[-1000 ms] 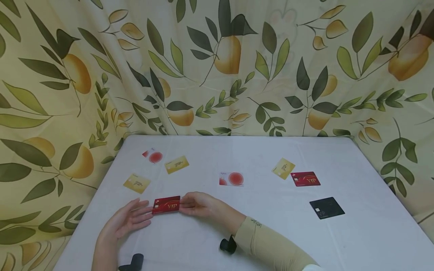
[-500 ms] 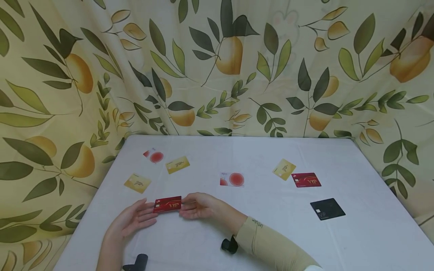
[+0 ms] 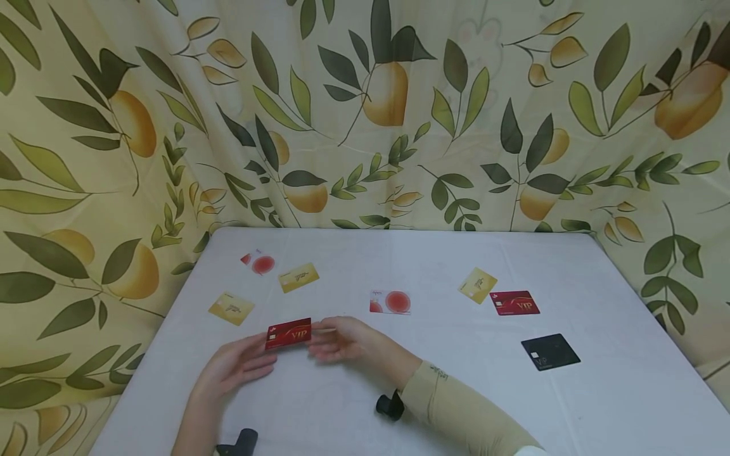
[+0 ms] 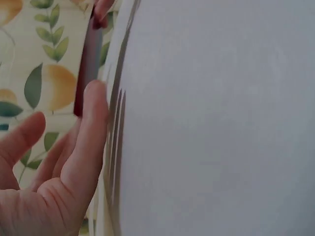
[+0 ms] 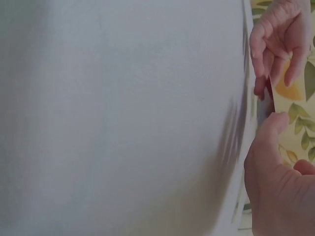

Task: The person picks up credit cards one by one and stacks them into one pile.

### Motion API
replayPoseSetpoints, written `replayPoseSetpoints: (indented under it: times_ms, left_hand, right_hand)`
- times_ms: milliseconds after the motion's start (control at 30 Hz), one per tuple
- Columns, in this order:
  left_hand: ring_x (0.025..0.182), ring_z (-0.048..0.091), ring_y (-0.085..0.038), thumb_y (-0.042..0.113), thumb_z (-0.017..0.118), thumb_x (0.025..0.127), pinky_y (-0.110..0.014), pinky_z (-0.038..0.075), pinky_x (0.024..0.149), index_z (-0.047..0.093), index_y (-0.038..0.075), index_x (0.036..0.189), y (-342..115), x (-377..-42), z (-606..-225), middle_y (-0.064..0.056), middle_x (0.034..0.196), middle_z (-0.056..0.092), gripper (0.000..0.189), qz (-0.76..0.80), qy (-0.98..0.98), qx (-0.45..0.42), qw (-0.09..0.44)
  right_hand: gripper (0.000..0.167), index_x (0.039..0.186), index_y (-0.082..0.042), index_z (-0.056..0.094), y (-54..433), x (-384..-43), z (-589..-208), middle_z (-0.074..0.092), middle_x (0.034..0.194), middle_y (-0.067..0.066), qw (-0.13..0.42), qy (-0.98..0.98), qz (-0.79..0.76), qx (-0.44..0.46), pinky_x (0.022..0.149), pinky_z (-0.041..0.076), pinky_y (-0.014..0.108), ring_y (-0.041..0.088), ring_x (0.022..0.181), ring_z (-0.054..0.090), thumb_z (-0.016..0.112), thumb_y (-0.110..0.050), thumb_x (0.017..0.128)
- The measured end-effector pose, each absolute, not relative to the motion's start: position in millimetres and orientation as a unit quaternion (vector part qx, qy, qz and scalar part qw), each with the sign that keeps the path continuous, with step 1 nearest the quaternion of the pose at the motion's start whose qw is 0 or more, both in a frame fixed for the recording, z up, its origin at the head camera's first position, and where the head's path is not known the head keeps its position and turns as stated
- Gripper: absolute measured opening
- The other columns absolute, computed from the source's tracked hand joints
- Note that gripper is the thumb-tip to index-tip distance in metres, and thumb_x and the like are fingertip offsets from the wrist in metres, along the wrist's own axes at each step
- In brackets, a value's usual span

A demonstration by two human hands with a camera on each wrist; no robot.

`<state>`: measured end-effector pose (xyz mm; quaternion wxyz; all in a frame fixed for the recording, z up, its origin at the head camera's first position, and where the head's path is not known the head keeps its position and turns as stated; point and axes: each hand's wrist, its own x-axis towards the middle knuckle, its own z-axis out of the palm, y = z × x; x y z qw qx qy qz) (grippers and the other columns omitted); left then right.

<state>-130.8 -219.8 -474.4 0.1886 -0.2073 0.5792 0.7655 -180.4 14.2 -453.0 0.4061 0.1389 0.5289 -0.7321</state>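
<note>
Three gold cards (image 3: 230, 308) (image 3: 299, 277) (image 3: 478, 285), two red cards (image 3: 288, 334) (image 3: 514, 303), two white cards (image 3: 263, 265) (image 3: 390, 302) and one black card (image 3: 550, 352) make eight in all; there are two hands (image 3: 236, 367) (image 3: 348, 342) and one table (image 3: 456, 367).

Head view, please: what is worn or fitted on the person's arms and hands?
Both the left hand and the right hand are ungloved. A tan sleeve covers the right arm to just short of the wrist, with small dark lettering near its cuff. The visible left forearm is bare. Each forearm has a small black piece beside it.
</note>
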Motion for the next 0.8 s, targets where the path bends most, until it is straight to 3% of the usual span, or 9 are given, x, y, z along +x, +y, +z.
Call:
replayPoseSetpoints:
  times_ms: [100,333,567,800]
  left_hand:
    - [0.094,0.064,-0.03,0.019,0.057,0.09,-0.045,0.051,0.082,0.042,0.0,0.134,-211.1,-132.0,-474.0,-0.016,0.12,0.058,0.05,0.765,0.583,-0.216,0.168]
    - [0.089,0.066,-0.023,0.018,0.058,0.09,-0.04,0.052,0.081,0.04,0.005,0.137,-195.8,-136.7,-468.7,-0.01,0.113,0.062,0.052,0.78,0.569,-0.209,0.153]
    - [0.089,0.066,-0.023,0.017,0.06,0.089,-0.038,0.053,0.08,0.045,0.008,0.135,-179.0,-147.0,-464.4,-0.017,0.128,0.052,0.049,0.773,0.577,-0.224,0.137]
    - [0.087,0.067,-0.023,0.015,0.061,0.087,-0.038,0.054,0.078,0.048,0.009,0.133,-164.4,-157.4,-463.9,-0.02,0.129,0.051,0.048,0.773,0.579,-0.221,0.134]
  right_hand:
    - [0.034,0.119,0.0,0.055,16.0,-182.9,-454.0,0.064,0.106,0.02,0.388,0.538,-0.734,0.143,0.084,0.051,0.042,0.031,0.095,0.064,0.056,-0.018,0.09]
    - [0.035,0.119,-0.003,0.058,26.3,-187.1,-453.3,0.067,0.1,0.015,0.36,0.563,-0.731,0.136,0.076,0.055,0.036,0.025,0.084,0.067,0.059,-0.021,0.089]
    - [0.037,0.12,-0.007,0.059,37.3,-189.9,-452.5,0.068,0.099,0.012,0.327,0.597,-0.719,0.138,0.067,0.056,0.029,0.022,0.079,0.068,0.063,-0.021,0.087]
    - [0.037,0.12,-0.006,0.06,49.0,-191.8,-449.5,0.067,0.102,0.015,0.29,0.612,-0.72,0.151,0.058,0.055,0.025,0.021,0.075,0.069,0.065,-0.018,0.085]
